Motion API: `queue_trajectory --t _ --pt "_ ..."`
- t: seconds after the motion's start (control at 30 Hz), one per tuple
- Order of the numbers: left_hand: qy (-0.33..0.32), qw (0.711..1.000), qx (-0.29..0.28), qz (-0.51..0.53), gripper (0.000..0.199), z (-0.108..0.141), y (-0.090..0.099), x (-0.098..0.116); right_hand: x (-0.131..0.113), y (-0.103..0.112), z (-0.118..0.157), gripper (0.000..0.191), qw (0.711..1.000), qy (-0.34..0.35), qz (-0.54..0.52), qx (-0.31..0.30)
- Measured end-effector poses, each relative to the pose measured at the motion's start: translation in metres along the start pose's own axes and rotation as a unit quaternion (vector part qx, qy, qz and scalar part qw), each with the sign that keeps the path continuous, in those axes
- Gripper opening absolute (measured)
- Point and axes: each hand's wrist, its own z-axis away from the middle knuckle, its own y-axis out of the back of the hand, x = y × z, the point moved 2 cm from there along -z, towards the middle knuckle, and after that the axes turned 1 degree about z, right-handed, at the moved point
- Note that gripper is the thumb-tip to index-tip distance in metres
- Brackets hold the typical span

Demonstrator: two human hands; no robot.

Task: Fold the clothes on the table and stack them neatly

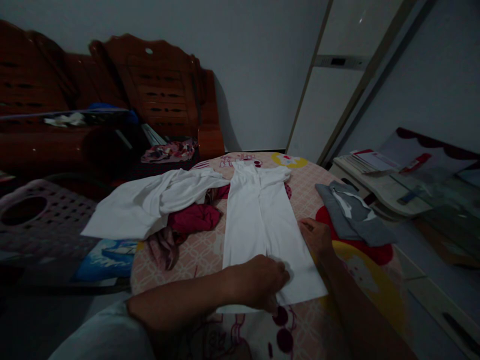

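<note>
A white garment (249,220) lies stretched lengthwise over a round table with a patterned cloth (206,255). Across its lower part, near the hem, rests my left hand (258,282), its fingers curled down on the fabric; whether they pinch it is hidden. At the garment's right edge is my right hand (317,237), thumb and fingers bent close together at the cloth's edge. A second white cloth (138,200) lies loosely heaped on the left, partly over dark red clothing (195,218).
A folded grey garment (350,215) lies on the table's right side. Left of the table is a pink woven basket (48,220). Wooden chairs (157,90) stand behind, and a side cabinet (378,185) with papers is at the right.
</note>
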Motion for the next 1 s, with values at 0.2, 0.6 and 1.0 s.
queue_trajectory --t 0.2,0.6,1.0 --pt "-0.016 0.999 0.023 -0.045 0.038 0.002 -0.011 0.014 0.001 -0.001 0.001 0.029 0.999 -0.013 -0.033 -0.007" --pt "-0.053 0.995 0.041 -0.074 0.004 -0.007 -0.03 0.026 0.004 -0.001 0.004 0.028 0.999 0.011 -0.035 -0.005" --pt "0.016 0.963 0.048 0.265 0.021 -0.004 0.021 -0.069 -0.067 0.029 0.029 0.036 0.959 0.181 -0.096 -0.197"
